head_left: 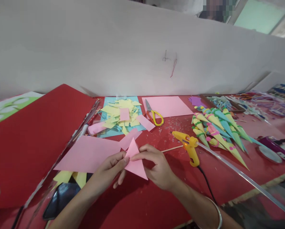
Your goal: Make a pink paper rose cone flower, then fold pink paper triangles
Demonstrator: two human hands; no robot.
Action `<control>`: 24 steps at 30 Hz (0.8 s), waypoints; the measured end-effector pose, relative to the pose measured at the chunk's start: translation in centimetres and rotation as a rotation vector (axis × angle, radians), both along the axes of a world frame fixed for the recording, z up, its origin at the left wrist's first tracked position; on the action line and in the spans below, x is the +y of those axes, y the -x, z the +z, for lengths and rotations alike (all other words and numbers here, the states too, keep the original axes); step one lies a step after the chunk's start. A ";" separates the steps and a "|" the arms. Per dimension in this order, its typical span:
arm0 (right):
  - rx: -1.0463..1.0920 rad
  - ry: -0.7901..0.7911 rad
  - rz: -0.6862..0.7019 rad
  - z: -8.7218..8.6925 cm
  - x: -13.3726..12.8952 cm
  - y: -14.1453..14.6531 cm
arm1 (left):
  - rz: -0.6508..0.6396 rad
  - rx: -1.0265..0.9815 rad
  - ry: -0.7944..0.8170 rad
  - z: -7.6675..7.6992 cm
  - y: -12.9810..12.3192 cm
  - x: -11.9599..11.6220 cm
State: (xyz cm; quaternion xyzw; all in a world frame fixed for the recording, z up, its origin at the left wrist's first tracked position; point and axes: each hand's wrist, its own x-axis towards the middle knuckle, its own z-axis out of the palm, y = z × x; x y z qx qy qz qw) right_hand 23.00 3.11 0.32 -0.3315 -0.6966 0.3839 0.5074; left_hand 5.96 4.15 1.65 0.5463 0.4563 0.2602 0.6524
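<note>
A folded triangle of pink paper (135,167) is held above the red table, its tip pointing away from me. My left hand (116,165) pinches its left edge, the thumb lying near the paper. My right hand (156,165) grips it from the other side, with fingers pressed on its face. Just beyond it lies a small pink strip (130,139), and a larger pink sheet (89,154) spreads to the left. A yellow glue gun (188,144) with a lit orange light and a long clear glue stick (242,178) rests to the right.
Yellow paper scraps (118,111) sit on a blue sheet (106,132). Yellow-handled scissors (154,114) overlap another pink sheet (173,106). Decorated paper cones (218,127) are piled at right. A red board (44,136) slants at left, and a phone (61,198) lies near my left forearm.
</note>
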 end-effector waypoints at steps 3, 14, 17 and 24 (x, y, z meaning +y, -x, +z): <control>-0.021 -0.030 0.008 0.1 0.0 -0.2 | -0.050 -0.021 0.000 0.2 -0.1 -0.1; 0.119 0.331 -0.138 -0.4 0.1 0.5 | -0.158 0.095 -0.187 -0.1 -0.7 -0.5; 0.151 0.378 -0.147 -0.5 0.1 0.7 | -0.138 0.122 -0.242 -0.3 -0.9 -0.4; 0.124 0.389 -0.165 -0.4 0.0 0.7 | -0.099 0.248 -0.246 -0.7 -1.2 -0.4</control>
